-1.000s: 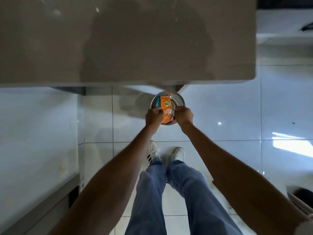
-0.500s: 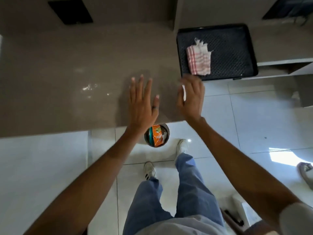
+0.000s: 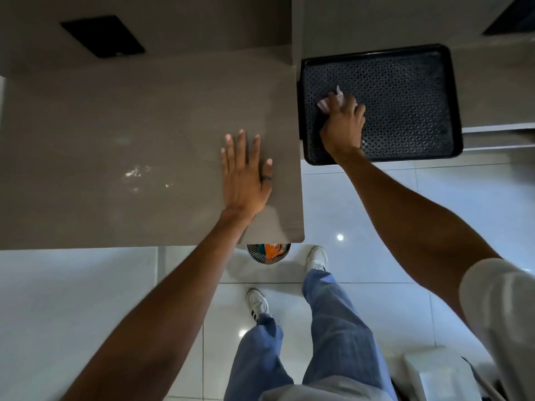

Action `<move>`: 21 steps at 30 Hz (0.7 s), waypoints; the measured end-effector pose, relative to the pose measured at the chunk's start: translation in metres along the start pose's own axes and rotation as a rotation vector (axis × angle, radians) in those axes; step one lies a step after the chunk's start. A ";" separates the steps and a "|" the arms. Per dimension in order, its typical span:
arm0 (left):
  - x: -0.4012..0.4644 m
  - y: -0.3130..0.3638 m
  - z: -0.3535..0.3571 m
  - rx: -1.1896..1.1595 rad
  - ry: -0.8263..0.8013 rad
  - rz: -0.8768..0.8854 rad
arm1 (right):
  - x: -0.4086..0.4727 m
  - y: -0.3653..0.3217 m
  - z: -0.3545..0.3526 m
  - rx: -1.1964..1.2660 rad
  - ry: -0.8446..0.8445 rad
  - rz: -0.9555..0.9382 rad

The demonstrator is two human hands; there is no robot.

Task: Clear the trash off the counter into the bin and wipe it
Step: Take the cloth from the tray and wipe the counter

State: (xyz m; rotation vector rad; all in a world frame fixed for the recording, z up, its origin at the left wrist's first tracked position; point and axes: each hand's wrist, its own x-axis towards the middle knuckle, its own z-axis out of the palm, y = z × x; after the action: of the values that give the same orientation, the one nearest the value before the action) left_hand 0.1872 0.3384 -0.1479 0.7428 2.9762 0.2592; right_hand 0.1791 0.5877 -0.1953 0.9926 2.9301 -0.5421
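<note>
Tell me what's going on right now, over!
Left hand flat on the counter, open. Right hand closed on the cloth in the black tray. Orange wrapper already in the bin. Nothing blocking.

Counter (image 3: pixel 115 125) at 10 o'clock; tray (image 3: pixel 419 82) at 1 o'clock, just beside it. Bin (image 3: pixel 267 253) on floor (image 3: pixel 405 212), partly under counter's near edge.

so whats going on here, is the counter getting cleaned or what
A person is at the counter. Their right hand is closed on a pink cloth lying in the black tray beside the counter. The left hand rests flat and open on the counter near its right edge. The bin on the floor below already holds an orange wrapper. No wiping is under way yet.
</note>
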 end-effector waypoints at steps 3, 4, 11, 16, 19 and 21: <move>-0.013 -0.012 -0.010 -0.021 0.048 -0.036 | -0.034 -0.025 -0.016 0.117 0.098 -0.048; -0.018 -0.016 -0.014 -0.031 0.068 -0.052 | -0.051 -0.038 -0.023 0.140 0.139 -0.089; -0.093 -0.060 -0.034 -0.118 0.160 -0.064 | -0.178 -0.106 -0.003 -0.052 0.031 -0.273; -0.160 -0.095 -0.017 -0.084 0.128 -0.086 | -0.201 -0.138 0.026 -0.131 -0.006 -0.176; -0.200 -0.111 -0.001 -0.088 0.110 -0.050 | -0.234 -0.157 0.024 -0.071 0.152 -0.246; -0.229 -0.120 0.017 -0.129 0.142 -0.032 | -0.284 -0.155 0.043 -0.016 0.199 -0.450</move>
State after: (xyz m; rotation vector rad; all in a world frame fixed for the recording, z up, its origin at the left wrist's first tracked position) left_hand 0.3354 0.1292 -0.1814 0.6893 3.0628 0.5181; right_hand 0.3108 0.2919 -0.1544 0.3964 3.3445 -0.4416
